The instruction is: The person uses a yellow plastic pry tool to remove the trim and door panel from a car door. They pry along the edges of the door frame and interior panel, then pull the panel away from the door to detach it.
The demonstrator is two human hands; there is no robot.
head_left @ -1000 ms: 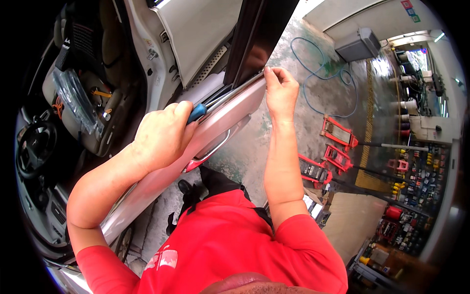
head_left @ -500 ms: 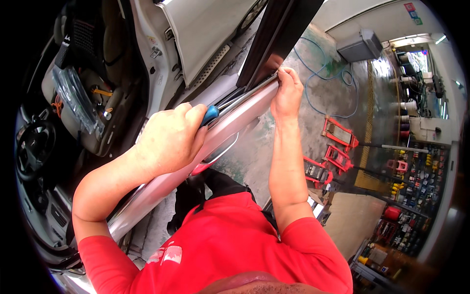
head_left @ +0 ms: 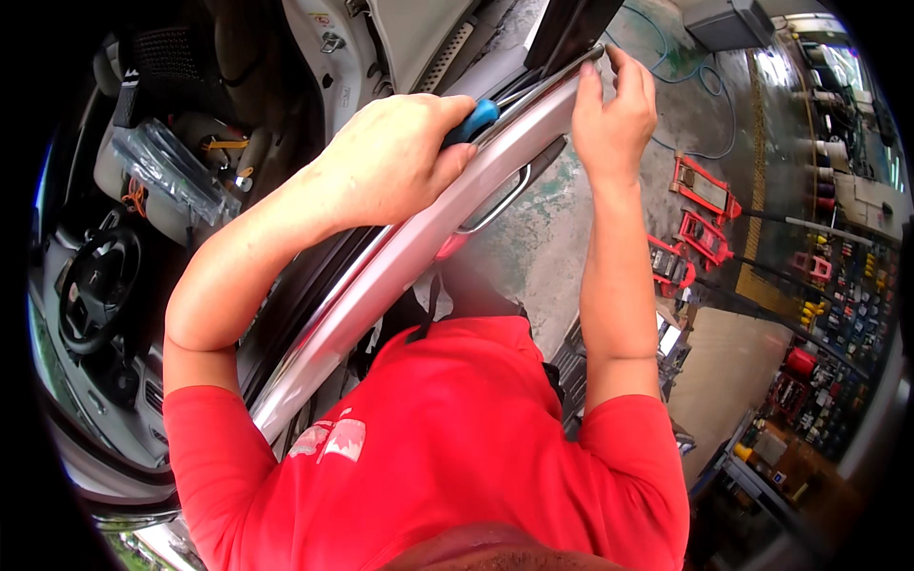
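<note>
My left hand (head_left: 395,157) is closed around the blue handle of a screwdriver (head_left: 475,121). Its metal shaft reaches in along the window ledge at the top of a light-coloured car door (head_left: 509,157). A long, narrow trim strip (head_left: 545,95) runs along that ledge. At the strip's far end, next to the dark window frame (head_left: 573,33), my right hand (head_left: 617,124) grips it between thumb and fingers. The screwdriver's tip is hidden in the ledge. Below the ledge, on the door's outer side, sits a chrome-edged door handle (head_left: 502,205).
Left of the open door are a steering wheel (head_left: 100,276) and a seat (head_left: 152,214) bearing plastic-wrapped items. Red floor jacks (head_left: 705,186) with long handles stand on the floor at right. A blue hose (head_left: 731,124) loops behind them, and a grey bin (head_left: 728,24) stands farther back.
The view has shifted, so door and hands appear farther right and higher. My right hand's fingers have spread somewhat at the strip's end. My left hand still holds the screwdriver at the ledge.
</note>
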